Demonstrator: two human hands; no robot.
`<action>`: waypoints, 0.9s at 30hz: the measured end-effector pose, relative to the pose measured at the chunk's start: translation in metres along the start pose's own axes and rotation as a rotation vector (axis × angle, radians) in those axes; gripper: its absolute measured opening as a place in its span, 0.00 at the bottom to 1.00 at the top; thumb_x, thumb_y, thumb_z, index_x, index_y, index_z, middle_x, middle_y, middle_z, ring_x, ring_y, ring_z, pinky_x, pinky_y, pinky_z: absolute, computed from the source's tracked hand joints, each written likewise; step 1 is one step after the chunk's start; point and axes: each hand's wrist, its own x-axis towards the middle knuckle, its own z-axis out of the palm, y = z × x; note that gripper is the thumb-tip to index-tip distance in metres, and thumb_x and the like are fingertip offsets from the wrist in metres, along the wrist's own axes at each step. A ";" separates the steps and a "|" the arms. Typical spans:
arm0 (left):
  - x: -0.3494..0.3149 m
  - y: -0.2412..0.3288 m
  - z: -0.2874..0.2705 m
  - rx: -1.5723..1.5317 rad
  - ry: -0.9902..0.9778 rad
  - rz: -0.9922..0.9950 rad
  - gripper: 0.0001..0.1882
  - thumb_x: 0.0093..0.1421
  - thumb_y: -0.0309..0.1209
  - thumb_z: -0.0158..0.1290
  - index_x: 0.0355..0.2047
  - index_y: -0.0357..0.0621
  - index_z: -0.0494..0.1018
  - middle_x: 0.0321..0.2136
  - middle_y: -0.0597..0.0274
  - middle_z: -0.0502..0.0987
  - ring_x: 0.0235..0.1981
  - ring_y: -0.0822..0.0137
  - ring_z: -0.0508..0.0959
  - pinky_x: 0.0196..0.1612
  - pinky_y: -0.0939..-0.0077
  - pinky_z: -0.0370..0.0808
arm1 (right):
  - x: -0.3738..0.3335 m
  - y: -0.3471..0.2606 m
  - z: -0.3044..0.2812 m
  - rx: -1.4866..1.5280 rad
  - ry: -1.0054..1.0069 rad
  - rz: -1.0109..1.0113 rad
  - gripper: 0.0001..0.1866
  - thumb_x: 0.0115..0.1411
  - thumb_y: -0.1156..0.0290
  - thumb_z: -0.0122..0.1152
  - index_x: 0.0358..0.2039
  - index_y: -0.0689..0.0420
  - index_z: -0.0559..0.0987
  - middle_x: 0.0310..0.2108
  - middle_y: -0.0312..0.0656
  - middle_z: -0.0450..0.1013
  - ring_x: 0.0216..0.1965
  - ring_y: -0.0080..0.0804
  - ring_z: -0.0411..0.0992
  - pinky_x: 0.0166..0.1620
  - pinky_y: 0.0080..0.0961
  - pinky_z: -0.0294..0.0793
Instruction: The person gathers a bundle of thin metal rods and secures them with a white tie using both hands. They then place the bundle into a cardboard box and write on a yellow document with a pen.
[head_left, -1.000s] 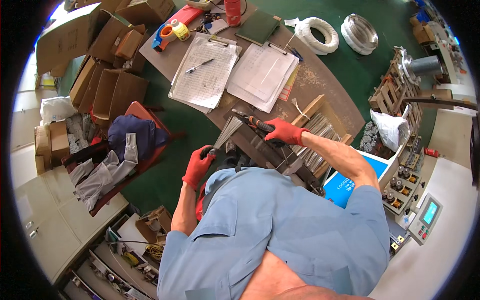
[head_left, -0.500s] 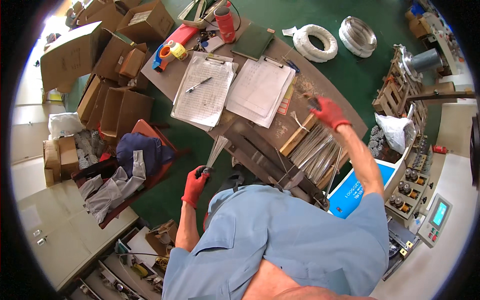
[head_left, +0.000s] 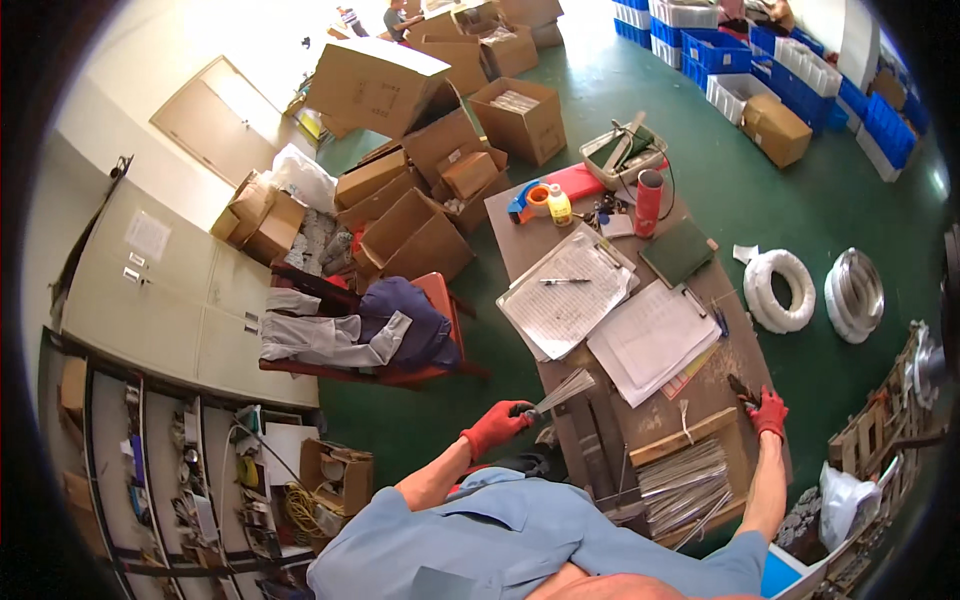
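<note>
My left hand (head_left: 500,425), in a red glove with dark fingertips, is closed around one end of a bundle of thin metal rods (head_left: 568,390). The rods fan out toward the near left edge of the table. At the table's right side my right hand (head_left: 768,413), gloved the same way, has its fingers closed at a dark, narrow hand tool (head_left: 738,386); its exact kind is not clear. Between my hands, a wooden-sided tray (head_left: 690,436) holds many loose thin metal rods (head_left: 685,485). Left of it lies a dark metal fixture (head_left: 598,445).
Clipboards with papers (head_left: 570,290), a pen (head_left: 565,281), a green folder (head_left: 678,252), a red cylinder (head_left: 648,200) and a tape dispenser (head_left: 530,203) occupy the brown table (head_left: 520,240). A chair with clothes (head_left: 400,330) stands left. White-wrapped coils (head_left: 778,290) lie on the floor right.
The view has swung right and up, showing more of the room behind the table. My left hand keeps its grip on the rods. My right hand stays near the table's right side.
</note>
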 end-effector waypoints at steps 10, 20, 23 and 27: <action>0.054 0.009 0.019 -0.087 -0.161 0.151 0.12 0.59 0.33 0.50 0.38 0.38 0.75 0.25 0.72 0.73 0.26 0.80 0.68 0.28 0.81 0.67 | -0.103 -0.180 -0.161 0.324 0.653 -0.870 0.15 0.51 0.72 0.57 0.42 0.57 0.74 0.46 0.45 0.70 0.50 0.47 0.67 0.53 0.48 0.63; 0.068 0.034 0.001 -0.008 -0.485 0.198 0.12 0.57 0.39 0.52 0.28 0.42 0.76 0.19 0.72 0.72 0.21 0.78 0.68 0.24 0.79 0.67 | -0.176 -0.327 -0.212 0.043 0.470 -1.154 0.20 0.56 0.69 0.49 0.48 0.62 0.72 0.43 0.49 0.69 0.46 0.45 0.68 0.56 0.50 0.61; 0.061 0.035 -0.022 -0.049 -0.555 0.220 0.13 0.56 0.38 0.53 0.28 0.41 0.76 0.20 0.71 0.72 0.21 0.78 0.69 0.24 0.79 0.67 | -0.182 -0.340 -0.217 -0.055 0.423 -1.211 0.19 0.55 0.70 0.50 0.47 0.60 0.73 0.32 0.44 0.67 0.34 0.40 0.67 0.45 0.45 0.66; 0.054 0.039 -0.043 -0.025 -0.657 0.157 0.11 0.56 0.38 0.53 0.28 0.42 0.76 0.20 0.72 0.72 0.21 0.78 0.68 0.24 0.80 0.67 | -0.196 -0.356 -0.216 -0.145 0.388 -1.145 0.18 0.54 0.69 0.51 0.45 0.59 0.74 0.31 0.44 0.68 0.32 0.40 0.68 0.39 0.41 0.68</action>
